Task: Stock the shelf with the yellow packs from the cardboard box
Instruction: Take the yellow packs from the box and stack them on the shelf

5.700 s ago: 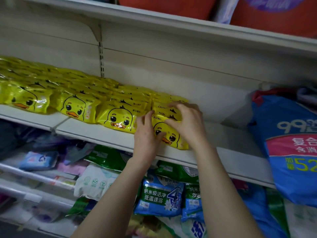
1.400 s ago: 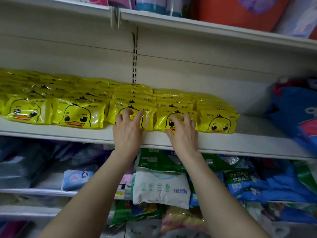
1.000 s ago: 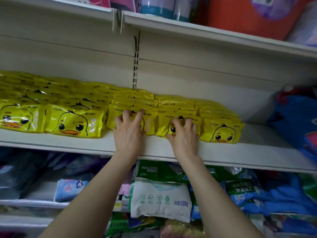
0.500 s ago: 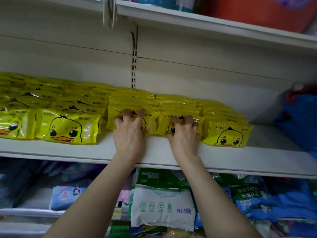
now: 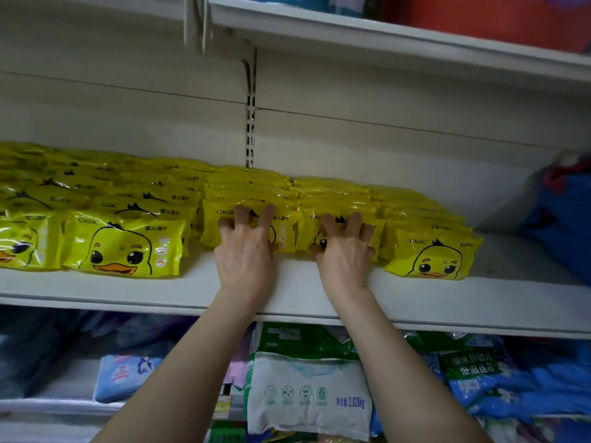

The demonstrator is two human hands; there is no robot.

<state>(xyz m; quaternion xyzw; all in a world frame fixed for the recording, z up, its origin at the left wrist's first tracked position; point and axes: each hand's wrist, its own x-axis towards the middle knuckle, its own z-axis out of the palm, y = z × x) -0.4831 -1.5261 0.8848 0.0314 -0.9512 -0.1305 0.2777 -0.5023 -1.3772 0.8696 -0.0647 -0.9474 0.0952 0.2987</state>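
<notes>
Rows of yellow duck-face packs (image 5: 124,244) fill the white shelf (image 5: 287,298) from the left to past the middle. My left hand (image 5: 244,254) presses spread fingers against the front pack (image 5: 212,227) of one row. My right hand (image 5: 343,251) presses the same way on the front pack (image 5: 307,223) of the neighbouring row. Both rows sit further back than the packs beside them, such as the rightmost front pack (image 5: 431,257). The cardboard box is not in view.
Bare shelf lies to the right of the packs, up to a large blue bag (image 5: 563,219). An upper shelf (image 5: 383,36) hangs close overhead. Below are green-and-white bags (image 5: 307,394) and blue packs (image 5: 479,375).
Both hands have pushed the two middle rows of packs back from the shelf's front edge. The neighbouring rows now stand further forward than those two.
</notes>
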